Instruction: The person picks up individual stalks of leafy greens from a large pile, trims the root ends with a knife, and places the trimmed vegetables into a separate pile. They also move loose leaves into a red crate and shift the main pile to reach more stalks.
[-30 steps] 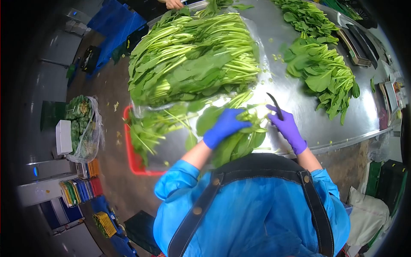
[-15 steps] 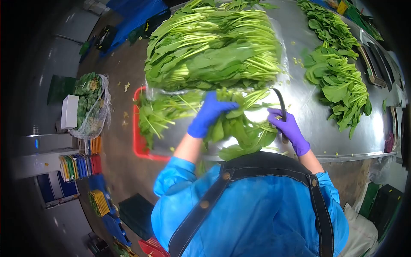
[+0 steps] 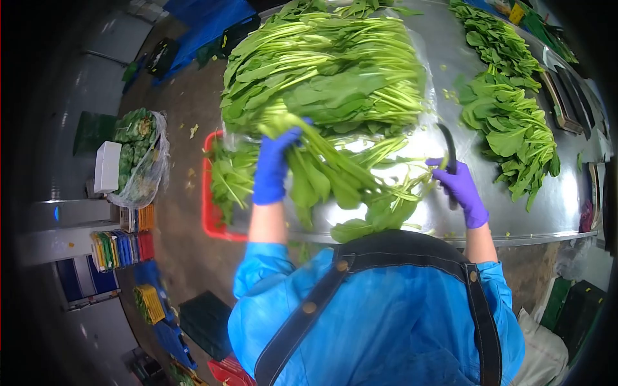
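My left hand (image 3: 271, 166), in a blue glove, grips a bunch of leafy greens (image 3: 335, 177) and lifts it at a slant above the steel table (image 3: 515, 209). In a purple glove, my right hand (image 3: 461, 187) holds a dark knife (image 3: 447, 147) with the blade pointing up, at the stem end of that bunch. A large heap of greens (image 3: 328, 71) on clear plastic lies just beyond both hands.
More greens (image 3: 508, 116) are spread at the table's right. A red crate (image 3: 207, 199) with greens sits below the table's left edge. A bagged bundle of greens (image 3: 135, 161) and stacked coloured crates (image 3: 119, 248) stand on the floor at left.
My left hand has moved left and up, lifting the bunch off the table. My right hand with the knife has shifted to the right.
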{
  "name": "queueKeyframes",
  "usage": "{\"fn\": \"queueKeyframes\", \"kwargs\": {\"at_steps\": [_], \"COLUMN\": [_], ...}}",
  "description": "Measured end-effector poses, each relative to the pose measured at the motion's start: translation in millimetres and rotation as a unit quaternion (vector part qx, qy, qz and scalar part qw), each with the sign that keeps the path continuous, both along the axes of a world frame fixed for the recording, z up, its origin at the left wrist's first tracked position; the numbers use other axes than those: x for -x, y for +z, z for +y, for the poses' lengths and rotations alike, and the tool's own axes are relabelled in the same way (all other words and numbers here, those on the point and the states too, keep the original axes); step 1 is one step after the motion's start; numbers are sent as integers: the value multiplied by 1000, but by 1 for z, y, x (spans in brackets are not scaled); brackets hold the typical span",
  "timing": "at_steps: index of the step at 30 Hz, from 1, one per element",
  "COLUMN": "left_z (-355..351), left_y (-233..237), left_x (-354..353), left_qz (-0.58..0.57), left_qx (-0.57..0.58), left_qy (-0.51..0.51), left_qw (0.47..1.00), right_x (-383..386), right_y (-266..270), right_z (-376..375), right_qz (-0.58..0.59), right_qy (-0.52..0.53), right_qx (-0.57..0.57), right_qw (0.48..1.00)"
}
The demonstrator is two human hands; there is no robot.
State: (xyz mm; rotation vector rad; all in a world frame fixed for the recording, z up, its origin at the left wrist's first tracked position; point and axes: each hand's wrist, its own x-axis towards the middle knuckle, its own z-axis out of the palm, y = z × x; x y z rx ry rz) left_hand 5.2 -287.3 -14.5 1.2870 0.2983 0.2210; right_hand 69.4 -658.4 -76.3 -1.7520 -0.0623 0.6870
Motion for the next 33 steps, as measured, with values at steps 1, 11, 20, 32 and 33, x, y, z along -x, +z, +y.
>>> {"fn": "queueKeyframes", "kwargs": {"at_steps": [1,11,20,32,33], "left_z": [25,93,46,-140,-145], "left_y": [-17,-67,-23,-182,-200], "left_x": [2,11,-5,-97,-96], "left_qz": [-3,-22,-6,66,-8], "left_qx": [39,298,165,-617,-667], "left_qy": [34,186,60,-294,-231], "left_qw": [999,936,984,727,708], "right_x": [-2,-10,0,10,11], "right_y": [-12,-90,-83,-98,-97], "right_z": [-11,-43,1,-6,-7], "right_qz": [2,-320,-218,-171,-152], "right_qy": [-15,-88,-18,-8,-15], "right_qx": [28,313,217,225,218], "right_qw": [999,890,951,959,964]}}
